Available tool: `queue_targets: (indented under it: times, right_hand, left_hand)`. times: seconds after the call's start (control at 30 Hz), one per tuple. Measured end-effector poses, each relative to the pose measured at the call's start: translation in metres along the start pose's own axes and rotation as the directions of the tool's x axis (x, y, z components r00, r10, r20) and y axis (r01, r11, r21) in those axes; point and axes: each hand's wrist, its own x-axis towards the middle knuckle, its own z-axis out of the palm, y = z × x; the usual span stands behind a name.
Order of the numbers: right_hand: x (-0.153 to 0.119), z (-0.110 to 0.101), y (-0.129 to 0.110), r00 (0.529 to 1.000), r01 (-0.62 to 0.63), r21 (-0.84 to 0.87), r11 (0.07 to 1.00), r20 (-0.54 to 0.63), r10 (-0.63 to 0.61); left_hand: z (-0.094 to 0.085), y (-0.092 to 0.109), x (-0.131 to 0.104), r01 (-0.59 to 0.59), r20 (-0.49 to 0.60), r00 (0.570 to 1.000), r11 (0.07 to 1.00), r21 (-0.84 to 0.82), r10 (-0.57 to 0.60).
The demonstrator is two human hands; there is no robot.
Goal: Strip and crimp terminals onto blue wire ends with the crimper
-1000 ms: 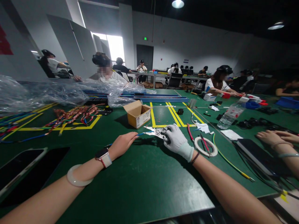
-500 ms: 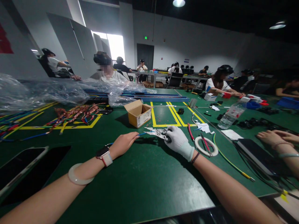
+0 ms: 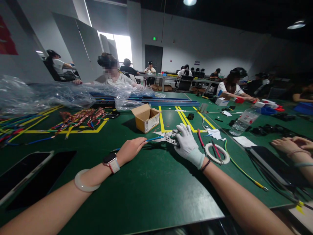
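Observation:
My left hand, bare, pinches a blue wire. The wire's free end reaches right, to the jaws of a silver wire stripper. My right hand wears a white glove and holds the stripper by its handles, which the glove mostly hides. Its fingers are loosened and partly stretched upward around them. The stripper's jaws point left, towards my left hand, and look spread apart. Whether the wire lies between the jaws or across them, I cannot tell.
An open cardboard box stands just behind the stripper. Rightward lie a roll of white tape, a yellow-green cable and a water bottle. Copper-braided wires lie at left. A co-worker's hands rest at the right edge.
The fingers of my right hand have loosened and straightened on the handles. More of the blue wire shows across the stripper now. My left hand keeps its pinch.

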Motion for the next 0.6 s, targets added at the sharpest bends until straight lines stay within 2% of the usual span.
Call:
queue_targets:
  times: [0.4, 0.6]
  right_hand:
    - [-0.0025, 0.0024, -0.0012, 0.998, 0.029, 0.004, 1.000, 0.055, -0.029]
    - [0.0014, -0.0048, -0.0019, 0.996, 0.024, -0.068, 0.997, 0.085, -0.019]
  left_hand:
    - [-0.0016, -0.0015, -0.0005, -0.025, 0.019, 0.999, 0.994, -0.108, 0.027]
    - [-0.0015, -0.0016, -0.0008, -0.031, 0.033, 0.999, 0.996, -0.087, 0.034]
